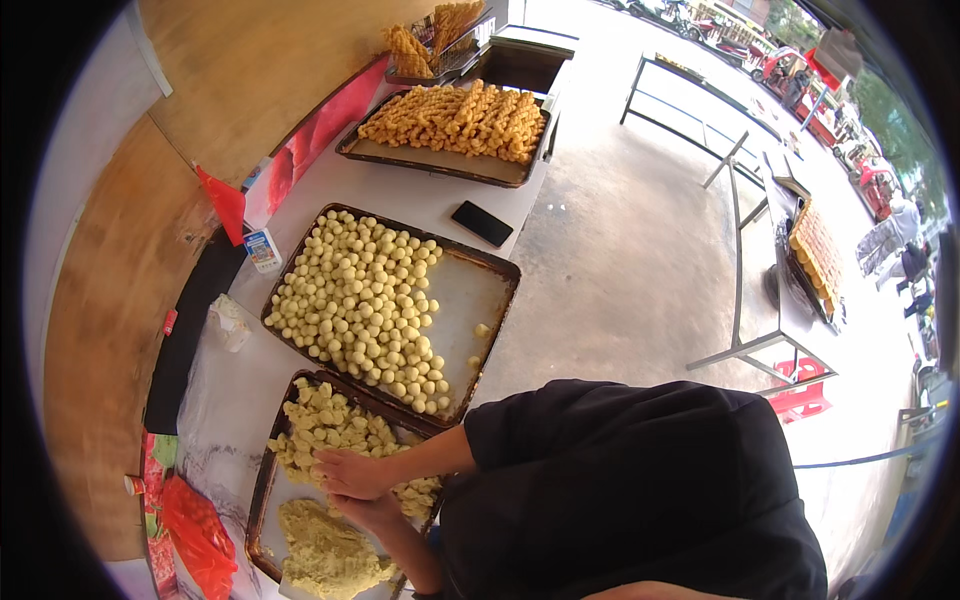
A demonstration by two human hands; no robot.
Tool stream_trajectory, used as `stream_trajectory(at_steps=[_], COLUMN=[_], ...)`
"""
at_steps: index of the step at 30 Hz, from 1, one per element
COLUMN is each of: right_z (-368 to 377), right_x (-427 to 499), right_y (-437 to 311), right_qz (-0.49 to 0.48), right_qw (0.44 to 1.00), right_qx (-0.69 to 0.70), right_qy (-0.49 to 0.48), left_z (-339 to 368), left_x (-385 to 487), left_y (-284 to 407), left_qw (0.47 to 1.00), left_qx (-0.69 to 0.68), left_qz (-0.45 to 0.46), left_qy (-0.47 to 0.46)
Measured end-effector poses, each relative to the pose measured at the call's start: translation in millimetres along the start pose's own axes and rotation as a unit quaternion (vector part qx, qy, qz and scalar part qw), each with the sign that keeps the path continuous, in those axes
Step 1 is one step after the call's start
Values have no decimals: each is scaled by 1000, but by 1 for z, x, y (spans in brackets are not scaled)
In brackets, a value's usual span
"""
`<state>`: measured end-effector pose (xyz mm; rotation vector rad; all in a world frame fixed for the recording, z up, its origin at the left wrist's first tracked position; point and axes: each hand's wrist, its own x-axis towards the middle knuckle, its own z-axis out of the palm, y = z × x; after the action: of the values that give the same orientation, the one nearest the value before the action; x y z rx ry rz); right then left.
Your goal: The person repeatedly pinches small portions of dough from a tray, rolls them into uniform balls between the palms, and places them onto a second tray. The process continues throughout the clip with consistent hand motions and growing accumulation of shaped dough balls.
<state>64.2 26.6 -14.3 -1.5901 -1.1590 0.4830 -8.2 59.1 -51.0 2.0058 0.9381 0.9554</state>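
Observation:
In the lower dark-rimmed metal tray [259, 499], my right hand [351, 474] lies against a heap of torn pale yellow dough pieces [330, 420], its fingertips among them. Just below it, touching or nearly touching it, is my left hand [371, 511], partly covered by the right. Whether either hand grips dough is hidden. A large lump of dough [322, 551] lies below my hands in the same tray. Above, a second tray [480, 300] holds many small round dough balls [360, 300], a few lying apart at its right side.
Higher up are a black phone [482, 223] and a tray of twisted fried dough [457, 124]. Along the left stand a small code stand [262, 251], a tissue pack [229, 322] and a red plastic bag [196, 536]. Right, a metal-framed table [787, 300] bears a loaded tray [814, 259].

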Motion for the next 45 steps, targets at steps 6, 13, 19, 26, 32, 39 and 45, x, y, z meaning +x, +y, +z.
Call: stream_trajectory(at_steps=[6,13,19,26,32,39,45], right_z=[-19,-8,31,58,13,9,-14], right_x=[-10,-17,-16,-11,-29,-17,-18], right_y=[-33,1,19,14,11,-5,-10], right_qz=[84,-214,-126,-98,-179,-123,-197], right_qw=[991,970,992,992,978,975,976], right_qx=[99,83,-1,35,89,-153,39], right_qy=[7,-81,-2,69,-54,-103,-83], left_z=[15,6,23,-4,-11,-27,-15], left_x=[2,8,2,-11,-6,-9,-5], left_y=[22,6,-6,-52,-43,26,53], left_qw=[914,980,984,999,892,801,793], left_qx=[-363,-200,-123,28,-447,-525,-556], left_qz=[-166,6,128,23,-67,-287,-241], left_qy=[70,5,12,36,-18,-19,50])
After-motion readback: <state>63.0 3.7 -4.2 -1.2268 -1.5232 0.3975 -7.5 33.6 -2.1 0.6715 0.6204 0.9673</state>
